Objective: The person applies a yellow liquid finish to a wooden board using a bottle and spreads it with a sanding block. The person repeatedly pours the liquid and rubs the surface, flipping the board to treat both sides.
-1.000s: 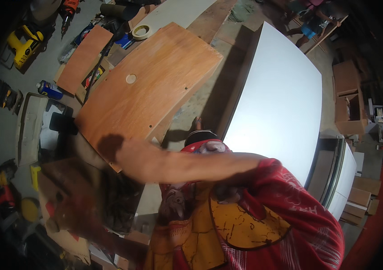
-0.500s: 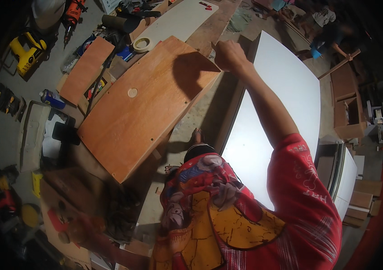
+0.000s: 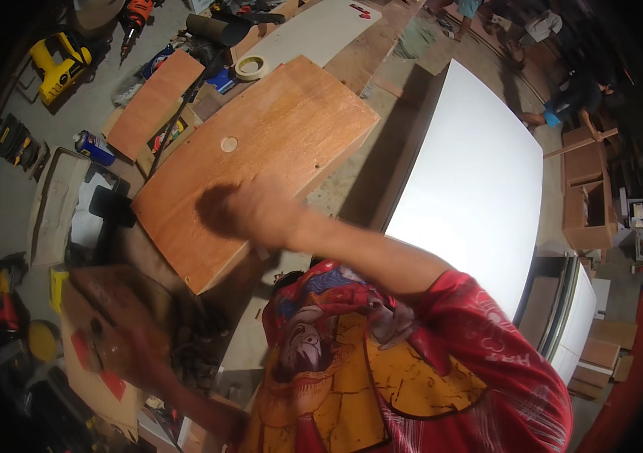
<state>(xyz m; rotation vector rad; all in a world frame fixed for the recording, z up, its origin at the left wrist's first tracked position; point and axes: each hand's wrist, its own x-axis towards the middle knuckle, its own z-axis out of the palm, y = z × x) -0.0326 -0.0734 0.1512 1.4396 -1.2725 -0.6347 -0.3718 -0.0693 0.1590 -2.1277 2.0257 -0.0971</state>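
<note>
A reddish-brown wooden panel [image 3: 291, 113] like a thick board or box lies at a slant in front of me, with small holes near its edges and a pale round spot [image 3: 229, 144]. My right hand [image 3: 265, 211] is over its near long edge, smeared by motion, and casts a dark shadow on the wood. Whether it touches the panel or holds anything cannot be made out. My left hand [image 3: 118, 355] is low on the left in dim light, its fingers curled beside a red patch [image 3: 80, 346] above cardboard [image 3: 99, 396]. What it grips is unclear.
A large white-topped panel [image 3: 472, 166] stands to the right. On the left are a yellow power tool [image 3: 57, 68], an orange drill [image 3: 136, 19], a blue can [image 3: 93, 147] and a tape roll [image 3: 250, 68]. Another person [image 3: 574, 102] crouches at the far right by a wooden cabinet [image 3: 587, 185].
My right hand has swept from beyond the panel's far right corner back toward me and left, over its near edge. My left hand has shifted slightly up. The view has tilted a little.
</note>
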